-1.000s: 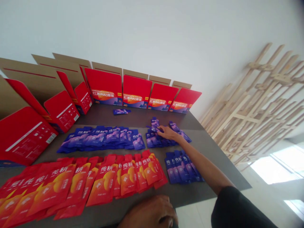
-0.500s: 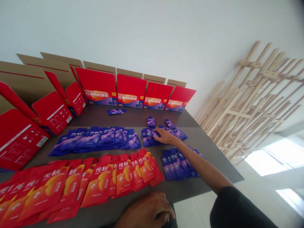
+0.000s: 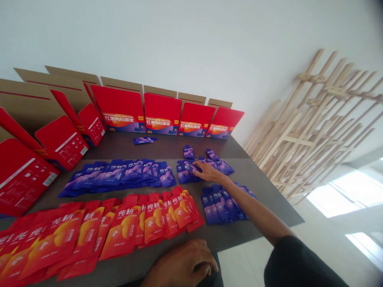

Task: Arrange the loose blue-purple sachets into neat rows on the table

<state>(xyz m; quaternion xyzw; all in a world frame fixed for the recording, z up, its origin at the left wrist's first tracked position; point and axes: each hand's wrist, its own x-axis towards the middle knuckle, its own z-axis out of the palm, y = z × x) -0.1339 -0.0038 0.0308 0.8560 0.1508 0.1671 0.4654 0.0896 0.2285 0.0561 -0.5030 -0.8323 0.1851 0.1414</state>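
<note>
My right hand (image 3: 207, 171) reaches over the small cluster of purple-blue pouches at the right of the table. Its thumb and fingers are closed on a purple pouch (image 3: 191, 167) lying tilted on that cluster. At the table's front edge rests my left hand (image 3: 187, 263), fingers curled and nothing visible in it. Just beyond the left hand runs a long overlapping row of red-orange pouches (image 3: 154, 217). Behind these lies a second row of purple pouches (image 3: 134, 171). Another purple group (image 3: 220, 203) sits beneath my right forearm, partly hidden by it.
Open red cartons (image 3: 163, 111) line the back and left side of the dark table (image 3: 269, 207). A single purple pouch (image 3: 145, 140) lies before them; two more (image 3: 188, 152) (image 3: 212, 154) lie behind the small cluster. Wooden frames (image 3: 317, 123) lean against the wall at right.
The view has shifted slightly, moving everything a little to the left. My right hand stays at the same pouch cluster, and my left hand remains curled at the table edge.
</note>
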